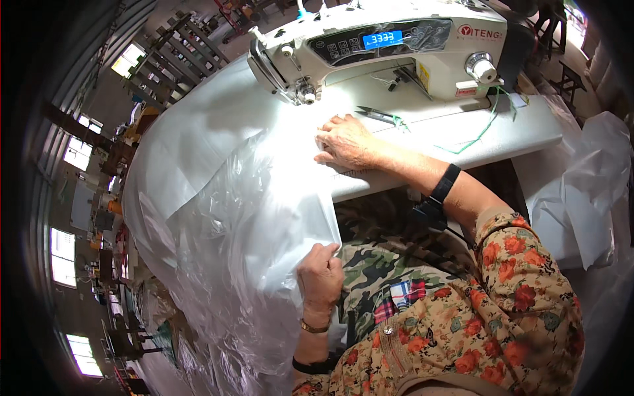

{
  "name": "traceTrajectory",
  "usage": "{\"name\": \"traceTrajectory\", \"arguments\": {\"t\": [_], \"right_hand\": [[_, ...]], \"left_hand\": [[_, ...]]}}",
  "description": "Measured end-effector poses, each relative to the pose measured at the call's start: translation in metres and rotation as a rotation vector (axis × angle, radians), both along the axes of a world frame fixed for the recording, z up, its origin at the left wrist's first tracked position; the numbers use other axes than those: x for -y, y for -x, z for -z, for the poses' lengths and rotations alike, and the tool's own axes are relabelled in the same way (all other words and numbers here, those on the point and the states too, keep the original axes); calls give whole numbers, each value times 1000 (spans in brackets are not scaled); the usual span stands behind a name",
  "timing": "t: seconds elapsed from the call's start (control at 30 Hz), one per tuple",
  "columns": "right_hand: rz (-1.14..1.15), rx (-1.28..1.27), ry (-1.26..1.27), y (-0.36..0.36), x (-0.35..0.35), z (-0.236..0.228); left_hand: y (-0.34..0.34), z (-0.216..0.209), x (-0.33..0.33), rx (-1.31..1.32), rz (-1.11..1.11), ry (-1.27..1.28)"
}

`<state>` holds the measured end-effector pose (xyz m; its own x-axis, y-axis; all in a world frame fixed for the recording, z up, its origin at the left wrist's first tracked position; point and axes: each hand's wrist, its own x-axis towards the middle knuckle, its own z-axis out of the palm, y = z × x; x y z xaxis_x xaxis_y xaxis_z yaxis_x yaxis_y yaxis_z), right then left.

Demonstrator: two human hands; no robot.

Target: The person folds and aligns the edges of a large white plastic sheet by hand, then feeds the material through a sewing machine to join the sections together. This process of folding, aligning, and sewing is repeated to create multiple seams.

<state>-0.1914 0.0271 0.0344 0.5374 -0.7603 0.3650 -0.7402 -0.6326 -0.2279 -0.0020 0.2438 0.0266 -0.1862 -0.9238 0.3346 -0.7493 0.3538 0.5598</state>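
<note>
Head view, and here is the pale plastic sheet (228,218), sprawling to the left of both hands, draped off the bench (502,132) in glossy folds. Its right-hand edge is the line to watch: up from the left hand (320,274), away from the body, into the glare below the sewing head (305,91). The left hand is at the near end, thumb and fingers pinching that edge. The right hand (347,143) is the nearer of the 2 to the sewing head, spread low at the sheet's far end; glare hides whether it grips or only presses. Just beyond its wrist side lie dark snips (374,114), apart from the fingers.
</note>
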Motion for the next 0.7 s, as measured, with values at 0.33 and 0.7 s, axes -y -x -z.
{"name": "traceTrajectory", "arguments": {"t": [0.33,0.7], "right_hand": [[-17,57,-11,-5,-9,-4],[6,103,-10,-16,-5,-5]], "left_hand": [[4,-31,81,22,25,50],[14,-41,171,167,-89,24]]}}
